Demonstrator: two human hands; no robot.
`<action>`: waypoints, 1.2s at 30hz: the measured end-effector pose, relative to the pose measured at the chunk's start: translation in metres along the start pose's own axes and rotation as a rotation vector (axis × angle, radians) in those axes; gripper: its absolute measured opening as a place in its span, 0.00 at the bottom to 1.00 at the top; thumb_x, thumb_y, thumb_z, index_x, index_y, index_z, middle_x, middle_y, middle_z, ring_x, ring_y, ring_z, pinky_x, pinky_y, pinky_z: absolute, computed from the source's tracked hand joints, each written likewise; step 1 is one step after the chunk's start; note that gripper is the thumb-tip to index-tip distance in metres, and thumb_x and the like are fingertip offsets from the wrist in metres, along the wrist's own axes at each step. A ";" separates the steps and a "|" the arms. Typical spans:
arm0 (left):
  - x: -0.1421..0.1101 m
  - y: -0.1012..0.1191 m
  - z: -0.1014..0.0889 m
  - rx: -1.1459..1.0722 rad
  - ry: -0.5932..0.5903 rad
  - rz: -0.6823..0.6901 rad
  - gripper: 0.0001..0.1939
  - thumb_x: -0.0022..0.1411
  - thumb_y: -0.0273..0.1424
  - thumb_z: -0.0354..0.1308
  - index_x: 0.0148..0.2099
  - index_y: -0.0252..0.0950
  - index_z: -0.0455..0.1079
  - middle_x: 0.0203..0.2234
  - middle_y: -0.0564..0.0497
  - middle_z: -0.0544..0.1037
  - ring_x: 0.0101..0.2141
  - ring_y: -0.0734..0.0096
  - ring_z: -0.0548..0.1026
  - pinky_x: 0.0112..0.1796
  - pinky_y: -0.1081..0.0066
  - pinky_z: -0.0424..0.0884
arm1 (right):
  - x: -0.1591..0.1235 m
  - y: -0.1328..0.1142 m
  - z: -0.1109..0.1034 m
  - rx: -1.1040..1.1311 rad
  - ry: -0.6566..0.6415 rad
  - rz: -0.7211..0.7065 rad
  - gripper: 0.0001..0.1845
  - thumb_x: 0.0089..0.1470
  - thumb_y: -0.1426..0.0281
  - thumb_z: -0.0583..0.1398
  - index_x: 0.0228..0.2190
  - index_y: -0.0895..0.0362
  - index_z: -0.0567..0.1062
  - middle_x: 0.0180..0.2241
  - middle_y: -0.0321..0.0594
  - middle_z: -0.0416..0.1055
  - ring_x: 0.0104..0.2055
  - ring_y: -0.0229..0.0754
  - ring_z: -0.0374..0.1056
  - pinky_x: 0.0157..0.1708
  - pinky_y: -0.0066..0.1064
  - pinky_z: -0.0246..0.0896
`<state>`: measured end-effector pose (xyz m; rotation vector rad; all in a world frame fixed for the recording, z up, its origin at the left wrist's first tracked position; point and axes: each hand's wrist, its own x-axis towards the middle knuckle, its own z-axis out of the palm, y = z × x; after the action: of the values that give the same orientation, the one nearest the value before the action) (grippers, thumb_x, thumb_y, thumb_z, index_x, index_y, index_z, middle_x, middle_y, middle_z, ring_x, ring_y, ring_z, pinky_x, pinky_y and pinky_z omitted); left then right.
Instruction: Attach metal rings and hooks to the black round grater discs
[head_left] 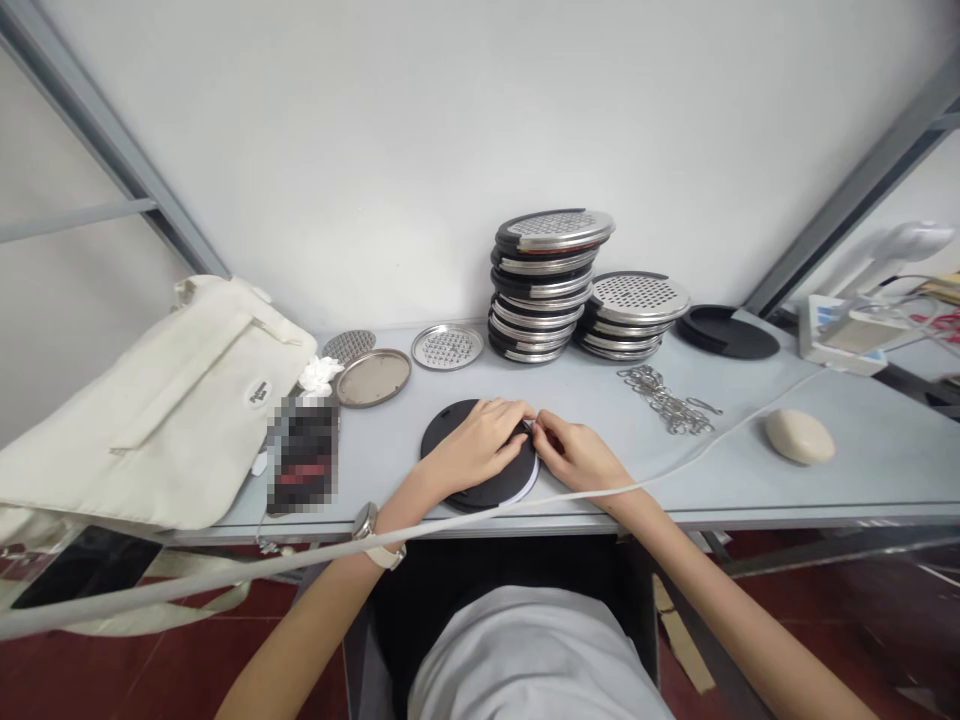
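A black round plastic disc (pixel 495 487) lies on the worktable, with a thin silvery-white rim along its lower right edge. My left hand (pixel 480 440) rests across the disc, palm down, and holds it; the thumb and fingertips reach its right edge. At that same edge my right hand (pixel 570 450) has its fingers pinched together. A tiny piece seems to be between the fingertips, too small and covered to make out. Behind the disc lie a round metal grater plate (pixel 448 347), a shallow metal disc (pixel 373 378) and another grater plate (pixel 350 346).
Round graters in black holders form a tall stack (pixel 541 285) and a shorter stack (pixel 630 315). Black holders (pixel 731 333), metal hooks (pixel 667 400), a beige rounded object (pixel 799 437) and a cream bag (pixel 165 410) surround the work. A white cable (pixel 450 522) crosses in front.
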<state>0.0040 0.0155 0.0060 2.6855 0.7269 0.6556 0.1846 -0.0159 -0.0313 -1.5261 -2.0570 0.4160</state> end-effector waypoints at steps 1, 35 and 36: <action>0.000 0.000 0.000 0.000 0.001 0.002 0.11 0.65 0.26 0.46 0.49 0.36 0.61 0.42 0.46 0.71 0.46 0.63 0.68 0.48 0.61 0.63 | 0.000 0.000 0.000 -0.001 0.000 0.000 0.12 0.60 0.65 0.46 0.32 0.55 0.66 0.24 0.37 0.69 0.22 0.38 0.63 0.26 0.27 0.52; 0.000 0.000 0.001 0.052 0.000 -0.003 0.15 0.65 0.23 0.44 0.54 0.36 0.56 0.45 0.46 0.71 0.47 0.64 0.69 0.48 0.62 0.65 | 0.001 -0.001 0.000 0.014 0.022 0.022 0.11 0.60 0.64 0.45 0.30 0.54 0.63 0.25 0.38 0.70 0.24 0.40 0.66 0.26 0.27 0.51; 0.000 0.000 0.001 0.051 0.007 -0.004 0.15 0.65 0.23 0.45 0.54 0.36 0.57 0.45 0.46 0.70 0.47 0.64 0.68 0.49 0.62 0.65 | 0.001 -0.001 0.000 0.025 0.027 0.027 0.12 0.60 0.64 0.46 0.30 0.54 0.63 0.24 0.38 0.69 0.24 0.40 0.65 0.26 0.27 0.51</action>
<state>0.0047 0.0150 0.0050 2.7281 0.7603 0.6543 0.1837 -0.0151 -0.0311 -1.5379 -2.0055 0.4282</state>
